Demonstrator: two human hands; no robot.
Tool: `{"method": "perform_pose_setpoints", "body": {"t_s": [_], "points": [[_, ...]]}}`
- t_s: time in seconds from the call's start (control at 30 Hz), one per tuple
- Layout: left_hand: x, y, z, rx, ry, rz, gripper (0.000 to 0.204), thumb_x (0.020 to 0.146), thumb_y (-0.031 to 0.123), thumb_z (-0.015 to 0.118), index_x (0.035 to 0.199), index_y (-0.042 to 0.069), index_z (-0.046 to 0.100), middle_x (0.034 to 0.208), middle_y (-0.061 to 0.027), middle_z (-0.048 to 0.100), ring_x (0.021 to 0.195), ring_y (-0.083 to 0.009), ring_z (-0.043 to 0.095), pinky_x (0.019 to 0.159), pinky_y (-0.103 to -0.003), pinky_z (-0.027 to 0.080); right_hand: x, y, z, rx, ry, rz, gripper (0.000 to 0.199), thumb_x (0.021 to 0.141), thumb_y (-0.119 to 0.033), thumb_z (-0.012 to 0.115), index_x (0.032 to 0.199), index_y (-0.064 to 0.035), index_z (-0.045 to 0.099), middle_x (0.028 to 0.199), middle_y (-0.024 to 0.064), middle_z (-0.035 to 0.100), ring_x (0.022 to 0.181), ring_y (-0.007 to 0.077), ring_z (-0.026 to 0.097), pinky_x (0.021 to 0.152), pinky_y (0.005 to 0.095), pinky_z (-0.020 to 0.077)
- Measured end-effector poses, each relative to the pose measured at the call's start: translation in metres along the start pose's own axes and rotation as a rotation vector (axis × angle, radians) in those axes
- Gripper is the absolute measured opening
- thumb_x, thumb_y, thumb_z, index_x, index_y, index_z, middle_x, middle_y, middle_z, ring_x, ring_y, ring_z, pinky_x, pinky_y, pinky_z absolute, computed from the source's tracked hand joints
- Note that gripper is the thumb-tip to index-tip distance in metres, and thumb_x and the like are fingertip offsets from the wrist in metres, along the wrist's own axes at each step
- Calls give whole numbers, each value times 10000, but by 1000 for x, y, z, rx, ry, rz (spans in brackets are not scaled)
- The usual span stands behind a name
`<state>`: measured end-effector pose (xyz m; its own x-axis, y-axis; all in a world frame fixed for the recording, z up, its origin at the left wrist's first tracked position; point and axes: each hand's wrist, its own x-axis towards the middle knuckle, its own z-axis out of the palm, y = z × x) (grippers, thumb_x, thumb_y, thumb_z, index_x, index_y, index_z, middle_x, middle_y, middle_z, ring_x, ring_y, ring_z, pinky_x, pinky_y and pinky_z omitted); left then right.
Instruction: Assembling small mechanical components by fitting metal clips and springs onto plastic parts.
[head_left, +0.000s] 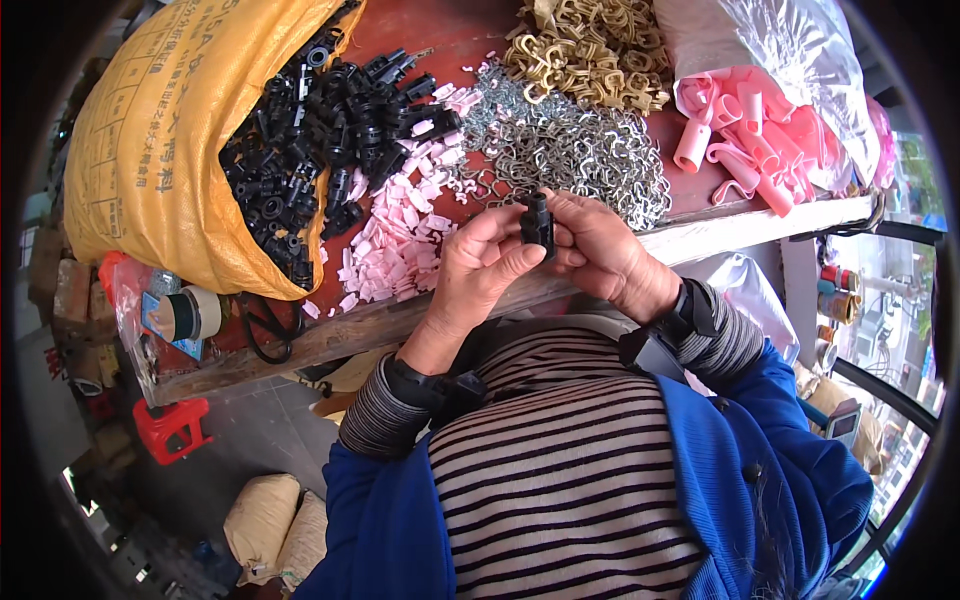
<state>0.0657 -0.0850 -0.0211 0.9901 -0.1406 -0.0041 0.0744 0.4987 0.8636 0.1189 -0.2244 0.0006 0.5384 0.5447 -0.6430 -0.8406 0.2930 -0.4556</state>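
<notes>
The left hand (480, 268) pinches a black plastic part (538, 225) between thumb and curled fingers; the right hand (612, 252) closes its bent fingertips on the part's other side. Both hold it upright, just above the wooden front edge (385, 340) of the red tabletop (425, 22). Open room lies on the body side, between the wrists. Pink pieces (390, 240) crowd the left, silver hooks (600, 160) sit just beyond, and a yellow sack (165, 150) of black parts (340, 110) bulges farther left. Fingers cover the held part's lower end; whether they pinch anything smaller, I cannot tell. The picture's rim cuts off the sack and the gold hooks (590, 50) beyond the silver ones.
</notes>
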Motion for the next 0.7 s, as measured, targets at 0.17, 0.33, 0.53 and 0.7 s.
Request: {"method": "perform_pose_setpoints", "body": {"t_s": [0.17, 0.33, 0.53, 0.7], "points": [[-4, -1, -5, 19, 85, 58, 350, 745, 25, 584, 1073, 13, 464, 962, -96, 547, 876, -143, 524, 803, -273, 421, -2, 5, 8, 39, -46, 1, 166, 874, -209, 382, 777, -90, 446, 518, -45, 365, 365, 42, 246, 373, 176, 232], [-13, 2, -13, -292, 102, 21, 295, 769, 49, 559, 1055, 35, 489, 964, -70, 551, 882, -140, 525, 798, -293, 427, -8, 12, 18, -11, -97, -53, 104, 864, -150, 369, 848, -72, 436, 531, -36, 364, 390, 49, 259, 402, 169, 240], [-22, 10, -16, -446, 139, -14, 224, 791, 98, 538, 1013, 65, 525, 960, -42, 557, 883, -138, 532, 783, -298, 440, -11, 15, 19, -313, -129, -233, 114, 856, -120, 372, 950, -72, 415, 576, -25, 392, 445, 45, 297, 416, 165, 234], [-29, 12, -15, -417, 126, -95, 212, 796, 119, 534, 1004, 76, 532, 945, -48, 565, 883, -141, 534, 770, -298, 447, -14, 11, 19, -569, -188, -368, 119, 852, -119, 392, 962, -75, 401, 638, -24, 418, 486, 39, 321, 422, 161, 236]]}}
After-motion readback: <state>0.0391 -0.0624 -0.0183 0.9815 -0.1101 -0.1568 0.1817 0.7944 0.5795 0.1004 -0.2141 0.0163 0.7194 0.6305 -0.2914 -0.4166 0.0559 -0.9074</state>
